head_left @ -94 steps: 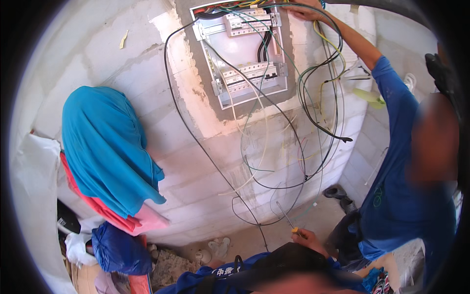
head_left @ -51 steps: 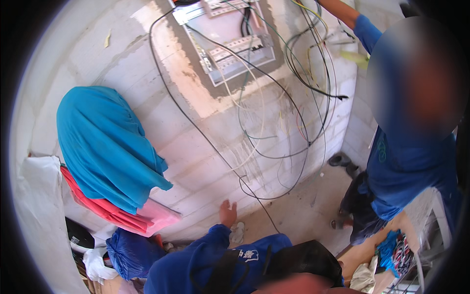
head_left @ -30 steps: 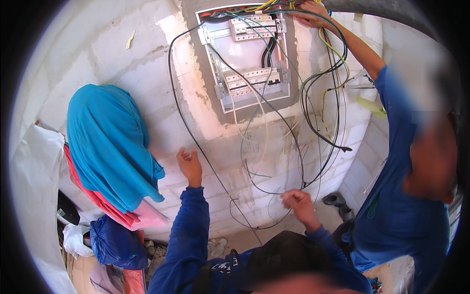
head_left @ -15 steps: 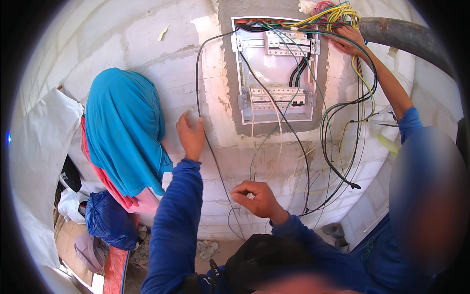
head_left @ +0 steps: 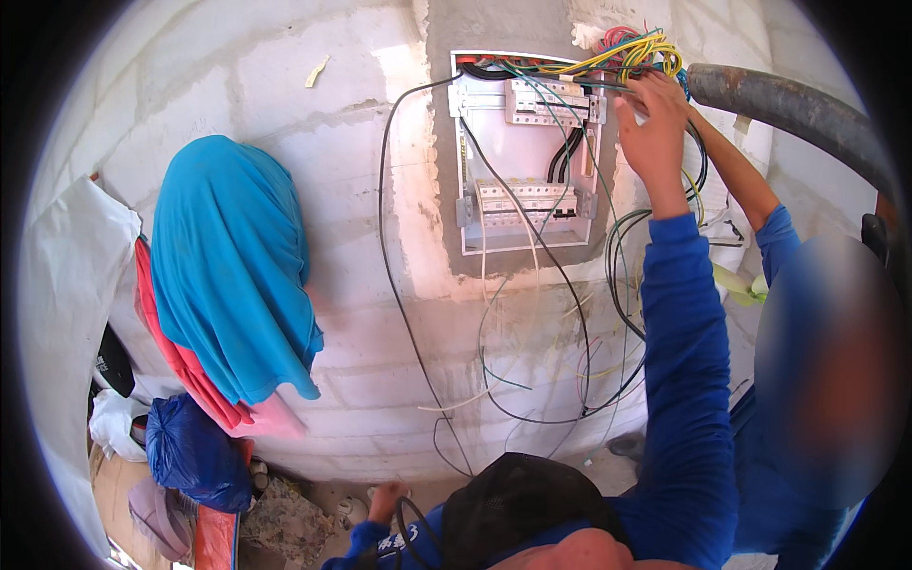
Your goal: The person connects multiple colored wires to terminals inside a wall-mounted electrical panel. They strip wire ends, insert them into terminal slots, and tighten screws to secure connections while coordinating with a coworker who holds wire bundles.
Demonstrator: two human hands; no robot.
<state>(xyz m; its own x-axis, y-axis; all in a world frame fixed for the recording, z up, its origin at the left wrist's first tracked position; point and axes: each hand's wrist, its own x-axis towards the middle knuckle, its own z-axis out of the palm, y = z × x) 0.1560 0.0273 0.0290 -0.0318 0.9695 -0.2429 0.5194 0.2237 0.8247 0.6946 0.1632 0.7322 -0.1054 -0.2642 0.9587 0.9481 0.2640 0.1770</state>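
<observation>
My right hand [head_left: 655,147] is raised to the upper right corner of the electrical panel box [head_left: 532,228]. Its thumb and fingers are apart, with the fingertips at a bundle of coiled yellow, red and green wires [head_left: 655,52]. A co-worker's hand and forearm [head_left: 736,171] reach the same spot from the right, overlapping mine. Low in the view, my left hand [head_left: 385,501] hangs near the floor; its fingers are mostly hidden. Inside the box sit an upper row of breakers [head_left: 551,103] and a lower row [head_left: 527,201]. A black cable [head_left: 388,237] loops down the wall at its left.
A thick dark pipe [head_left: 779,95] juts in at the upper right. Loose wires [head_left: 584,380] dangle below the box. At left, a blue cloth [head_left: 228,266] hangs over a red one [head_left: 176,347], above a blue plastic bag [head_left: 195,451]. The co-worker [head_left: 817,399] stands close at right.
My right hand has risen from below the box to the wire bundle. My left hand has dropped from beside the black cable to low in the view. The co-worker's hand stays by the bundle.
</observation>
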